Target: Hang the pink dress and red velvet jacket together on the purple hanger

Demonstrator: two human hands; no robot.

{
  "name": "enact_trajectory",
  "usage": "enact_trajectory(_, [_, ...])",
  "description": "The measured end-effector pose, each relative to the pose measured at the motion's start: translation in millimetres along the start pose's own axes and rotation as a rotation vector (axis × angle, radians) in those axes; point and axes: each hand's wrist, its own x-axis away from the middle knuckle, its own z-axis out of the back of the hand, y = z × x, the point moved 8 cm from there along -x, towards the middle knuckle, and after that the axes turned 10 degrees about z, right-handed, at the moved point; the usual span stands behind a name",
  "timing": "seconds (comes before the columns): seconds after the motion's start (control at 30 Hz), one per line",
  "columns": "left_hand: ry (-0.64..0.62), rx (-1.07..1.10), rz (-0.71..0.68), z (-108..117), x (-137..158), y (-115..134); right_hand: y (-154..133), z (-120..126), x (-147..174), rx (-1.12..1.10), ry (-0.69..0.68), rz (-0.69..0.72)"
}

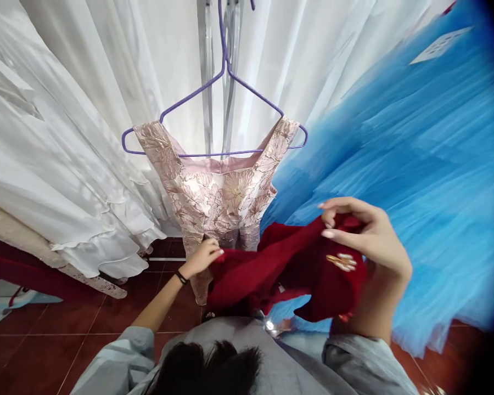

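A dark red garment is stretched between my two hands in front of my body. My left hand pinches its left end, and a black band circles that wrist. Higher up on the right, my right hand grips the other end between thumb and fingers. A gold and pearly ornament sits on the cloth below the right thumb. Just beyond hangs a pink brocade dress with gold flower patterns, its wide straps over a purple hanger. The red cloth covers part of the dress's lower portion.
White gowns hang on the left, with white curtain-like cloth behind. A full blue tulle skirt fills the right side, with a white tag near its top. Red-brown tiles cover the floor. A pale metal post stands behind the hanger.
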Motion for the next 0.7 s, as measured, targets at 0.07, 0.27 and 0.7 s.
enact_trajectory(0.07, [0.212, 0.061, 0.054, 50, 4, -6, 28, -1, 7, 0.357, -0.119, -0.106])
enact_trajectory(0.27, [0.224, -0.078, 0.081, 126, 39, 47, 98, -12, 17, 0.834, -0.372, -0.228])
enact_trajectory(0.7, [0.292, -0.335, 0.195, 160, 93, 81, 92, -60, 0, 0.348, -0.276, -0.161])
